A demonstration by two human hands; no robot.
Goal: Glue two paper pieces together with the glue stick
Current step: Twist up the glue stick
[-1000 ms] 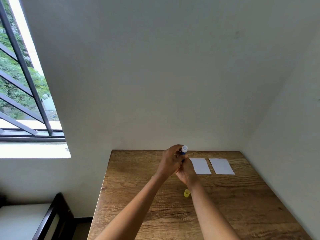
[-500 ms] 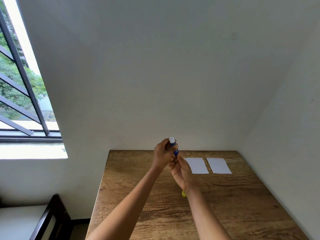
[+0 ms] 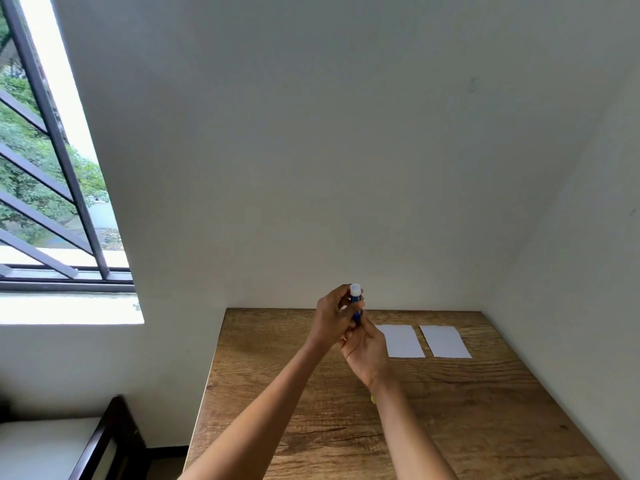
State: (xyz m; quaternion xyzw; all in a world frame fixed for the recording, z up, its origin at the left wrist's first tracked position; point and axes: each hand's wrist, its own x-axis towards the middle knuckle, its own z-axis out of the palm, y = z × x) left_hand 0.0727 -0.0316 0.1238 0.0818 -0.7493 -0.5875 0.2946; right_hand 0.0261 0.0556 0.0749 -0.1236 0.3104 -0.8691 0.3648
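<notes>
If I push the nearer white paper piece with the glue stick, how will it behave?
The paper piece looks thin and lies flat on the wooden table, so it would probably slide or buckle unless pinned. It likely weighs almost nothing and would flop when lifted.

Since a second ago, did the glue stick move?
Yes. The glue stick, held in both hands, has gone up and left, away from the left paper piece; its white tip now shows against the wall.
</notes>
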